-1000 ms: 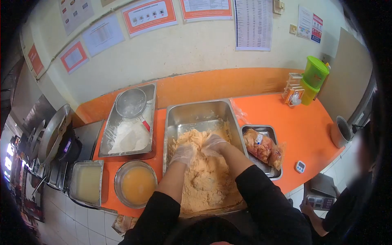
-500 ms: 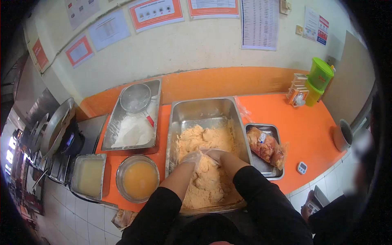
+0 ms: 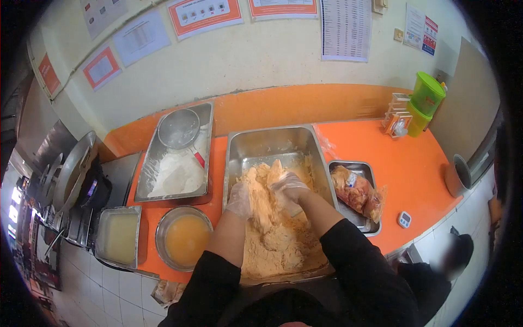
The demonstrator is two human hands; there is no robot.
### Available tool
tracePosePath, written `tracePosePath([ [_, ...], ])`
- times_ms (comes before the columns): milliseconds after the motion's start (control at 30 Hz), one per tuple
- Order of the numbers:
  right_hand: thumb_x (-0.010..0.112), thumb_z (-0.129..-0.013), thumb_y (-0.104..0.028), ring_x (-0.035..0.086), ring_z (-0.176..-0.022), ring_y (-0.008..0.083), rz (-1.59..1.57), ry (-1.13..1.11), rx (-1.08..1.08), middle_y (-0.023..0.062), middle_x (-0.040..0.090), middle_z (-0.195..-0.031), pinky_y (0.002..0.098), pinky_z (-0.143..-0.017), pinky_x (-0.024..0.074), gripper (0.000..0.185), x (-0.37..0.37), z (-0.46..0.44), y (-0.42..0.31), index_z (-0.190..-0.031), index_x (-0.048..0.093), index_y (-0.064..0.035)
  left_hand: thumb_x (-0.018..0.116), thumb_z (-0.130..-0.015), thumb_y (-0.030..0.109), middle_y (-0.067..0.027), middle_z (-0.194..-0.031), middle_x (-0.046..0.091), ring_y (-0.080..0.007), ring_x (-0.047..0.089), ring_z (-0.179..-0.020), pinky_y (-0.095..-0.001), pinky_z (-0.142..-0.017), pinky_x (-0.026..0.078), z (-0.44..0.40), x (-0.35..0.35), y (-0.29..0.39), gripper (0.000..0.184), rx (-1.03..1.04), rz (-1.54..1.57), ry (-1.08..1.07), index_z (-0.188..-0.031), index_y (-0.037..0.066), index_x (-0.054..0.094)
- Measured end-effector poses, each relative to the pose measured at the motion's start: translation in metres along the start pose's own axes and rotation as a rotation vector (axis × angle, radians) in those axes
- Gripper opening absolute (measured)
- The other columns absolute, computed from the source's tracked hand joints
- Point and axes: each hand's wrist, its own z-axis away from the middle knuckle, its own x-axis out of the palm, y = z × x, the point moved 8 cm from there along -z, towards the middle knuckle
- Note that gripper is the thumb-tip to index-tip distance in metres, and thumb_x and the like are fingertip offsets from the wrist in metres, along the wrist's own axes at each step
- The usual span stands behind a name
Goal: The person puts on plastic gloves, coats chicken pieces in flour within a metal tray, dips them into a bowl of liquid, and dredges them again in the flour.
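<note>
A deep metal pan [image 3: 234,147] holds a crumbly orange-tan floury mixture [image 3: 278,245], heaped toward its near side. Both hands wear clear plastic gloves. At the left of the heap, my left hand [image 3: 239,200] presses against the mixture, its fingertips hidden. My right hand [image 3: 286,188] is opposite, with curved fingers around a raised clump of the mixture. The clump stands between the two hands, which are apart from each other.
Left of the pan are a tray [image 3: 208,117] of white flour, a sieve [image 3: 178,129], a bowl of orange liquid [image 3: 188,240] and a container of pale liquid [image 3: 120,237]. Rightward are bagged meat [image 3: 354,191] on a tray, a timer [image 3: 404,219] and a person [image 3: 427,283].
My hands have moved apart and farther up the pan from their close position half a second ago, lifting mixture between them. The person at the right has bent lower and moved left.
</note>
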Motion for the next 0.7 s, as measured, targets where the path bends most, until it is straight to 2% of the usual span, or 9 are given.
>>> tracePosePath([
  [33,0.062,-0.06,-0.012,0.057,-0.083,0.0283,0.212,0.107,-0.245,0.0093,0.063,-0.09,0.0364,-0.07,0.044,0.021,0.0,0.006,-0.001,-0.081,0.062,-0.0067,0.049,-0.086,0.023,-0.0117,-0.101,0.059,-0.0217,0.057,-0.094,-0.031,-0.078,0.047,-0.001,-0.004,-0.009,0.031,-0.008,-0.041,-0.01,-0.106,0.001,0.056],
  [100,0.063,-0.063,-0.013,0.057,-0.082,0.0285,0.16,0.055,-0.081,0.0112,0.063,-0.09,0.0368,-0.07,0.0439,0.02,-0.004,0.008,0.025,-0.082,0.062,-0.0063,0.05,-0.083,0.021,-0.0144,-0.104,0.059,-0.0255,0.057,-0.095,-0.0327,-0.079,0.046,0.003,-0.014,-0.02,0.032,-0.069,-0.113,-0.023,-0.109,0.003,0.055],
  [167,0.064,-0.065,-0.015,0.057,-0.082,0.0289,0.202,-0.195,-0.011,0.0128,0.062,-0.091,0.037,-0.07,0.0437,0.02,0.011,0.011,0.041,-0.083,0.063,-0.0062,0.05,-0.081,0.021,-0.0167,-0.108,0.057,-0.028,0.057,-0.098,-0.0355,-0.082,0.045,0.026,0.012,0.031,0.035,-0.056,-0.932,-0.421,-0.111,0.004,0.054],
  [200,0.064,-0.065,-0.016,0.056,-0.082,0.0292,0.272,-0.42,-0.021,0.0134,0.062,-0.092,0.0371,-0.071,0.0436,0.021,0.027,0.02,0.047,-0.084,0.063,-0.0063,0.049,-0.081,0.022,-0.0173,-0.11,0.057,-0.028,0.056,-0.1,-0.0368,-0.083,0.045,0.05,0.026,0.066,0.036,0.027,-1.72,-0.814,-0.111,0.004,0.055],
  [300,0.062,-0.072,-0.023,0.056,-0.093,0.029,-0.01,-0.846,0.331,0.0169,0.059,-0.104,0.0358,-0.078,0.0428,0.025,0.034,0.055,0.008,-0.093,0.063,-0.009,0.049,-0.082,0.024,-0.0155,-0.101,0.059,-0.0262,0.057,-0.092,-0.0361,-0.078,0.045,0.085,0.054,0.009,0.031,-0.019,-1.508,-1.043,-0.104,0.005,0.058],
  [400,0.055,-0.078,-0.027,0.054,-0.099,0.0268,-0.034,-0.79,0.477,0.0163,0.056,-0.11,0.034,-0.083,0.0409,0.029,0.046,0.061,-0.017,-0.102,0.06,-0.0102,0.048,-0.084,0.026,-0.0136,-0.093,0.061,-0.0244,0.058,-0.084,-0.0354,-0.073,0.045,0.104,0.081,-0.1,0.028,-0.22,-1.141,-1.089,-0.096,0.005,0.061],
  [533,0.049,-0.083,-0.031,0.051,-0.104,0.0247,-0.682,-0.72,0.675,0.0154,0.054,-0.116,0.0326,-0.087,0.0389,0.034,0.087,0.088,-0.014,-0.109,0.057,-0.0112,0.046,-0.086,0.026,-0.0116,-0.079,0.063,-0.0216,0.059,-0.074,-0.0345,-0.066,0.045,0.114,0.063,-0.29,0.028,-0.625,-0.394,-0.636,-0.086,0.005,0.064],
  [633,0.044,-0.086,-0.033,0.049,-0.108,0.0231,-0.989,-0.529,0.816,0.0146,0.052,-0.12,0.0316,-0.09,0.0374,0.038,0.103,0.101,-0.023,-0.115,0.054,-0.012,0.046,-0.084,0.02,-0.0115,-0.072,0.06,-0.0206,0.058,-0.069,-0.0333,-0.064,0.045,0.131,0.094,-0.192,0.023,0.41,-1.378,-0.926,-0.082,0.004,0.064],
  [700,0.041,-0.089,-0.035,0.048,-0.111,0.0221,-0.872,-0.4,0.792,0.0142,0.05,-0.123,0.0309,-0.092,0.0364,0.04,0.107,0.098,-0.022,-0.119,0.052,-0.0125,0.049,-0.08,0.016,-0.0119,-0.086,0.061,-0.022,0.058,-0.082,-0.0318,-0.07,0.046,0.133,0.106,-0.126,0.02,0.21,-1.422,-0.992,-0.093,0.006,0.06],
])
